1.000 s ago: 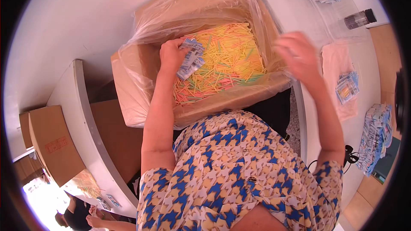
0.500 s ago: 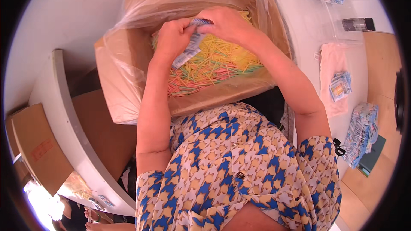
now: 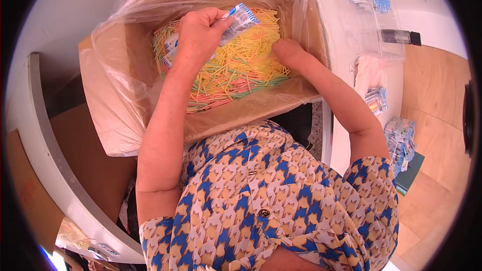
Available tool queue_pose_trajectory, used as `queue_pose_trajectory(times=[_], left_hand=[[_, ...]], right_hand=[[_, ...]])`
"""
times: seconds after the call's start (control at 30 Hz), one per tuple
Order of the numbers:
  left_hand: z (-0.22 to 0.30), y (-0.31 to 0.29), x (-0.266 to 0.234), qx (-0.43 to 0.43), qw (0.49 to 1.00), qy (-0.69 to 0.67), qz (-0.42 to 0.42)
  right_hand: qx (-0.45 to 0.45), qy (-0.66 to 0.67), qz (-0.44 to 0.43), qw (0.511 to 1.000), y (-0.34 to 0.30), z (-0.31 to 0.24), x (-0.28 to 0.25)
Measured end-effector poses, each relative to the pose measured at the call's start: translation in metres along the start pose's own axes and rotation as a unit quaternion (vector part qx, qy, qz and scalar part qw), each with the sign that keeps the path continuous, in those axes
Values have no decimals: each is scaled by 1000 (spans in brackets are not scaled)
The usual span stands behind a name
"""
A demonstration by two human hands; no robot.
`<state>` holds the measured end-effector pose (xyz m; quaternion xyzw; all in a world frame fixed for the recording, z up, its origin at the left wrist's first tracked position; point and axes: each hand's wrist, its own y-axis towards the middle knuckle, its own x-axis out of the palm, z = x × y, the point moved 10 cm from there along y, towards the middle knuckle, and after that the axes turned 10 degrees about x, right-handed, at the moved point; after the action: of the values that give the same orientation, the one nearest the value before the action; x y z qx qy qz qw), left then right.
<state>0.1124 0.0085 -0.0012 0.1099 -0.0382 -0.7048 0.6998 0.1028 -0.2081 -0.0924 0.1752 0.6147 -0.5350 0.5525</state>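
Note:
An open carton (image 3: pixel 236 108) lined with clear plastic stands in front of me. Thin yellow, pink and green sticks (image 3: pixel 241 62) fill its bottom. My left hand (image 3: pixel 198 32) is closed over them, pinching a small blue-and-white printed plastic packet (image 3: pixel 240 24) by one end. More blue-and-white packet edges (image 3: pixel 169 44) show on the other side of this hand; whether it holds them too, I cannot tell. At the carton's right side my right hand (image 3: pixel 288 54) reaches down to the sticks. Its fingers are turned away and hidden.
On the right are a clear plastic bin (image 3: pixel 394 12) with packets, a dark cylinder (image 3: pixel 396 36), a pink cloth (image 3: pixel 369 73) bearing packets (image 3: pixel 376 100), and a packet heap (image 3: pixel 400 138). A curved white edge (image 3: pixel 45 140) runs down the left. Another person's hand (image 3: pixel 94 265) shows bottom left.
My hands, together at the packet before, have parted. The right has dropped to the sticks at the carton's right; the left keeps the packet. The whole view has shifted somewhat.

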Motion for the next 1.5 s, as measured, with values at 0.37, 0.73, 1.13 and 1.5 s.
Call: queue_pose_trajectory(times=[0.37,0.73,1.13,1.5], left_hand=[[3,0,8,-26,995,-97,-14],[-2,-51,91,-5,937,-112,-331],[18,-44,81,28,957,-111,-266],[16,-44,75,-12,961,-164,-224]], right_hand=[[-5,47,41,998,9,7,16],[89,600,-61,793,-29,-5,-86],[-23,628,122,768,-48,-20,-131],[63,607,177,772,-56,1,-127]])
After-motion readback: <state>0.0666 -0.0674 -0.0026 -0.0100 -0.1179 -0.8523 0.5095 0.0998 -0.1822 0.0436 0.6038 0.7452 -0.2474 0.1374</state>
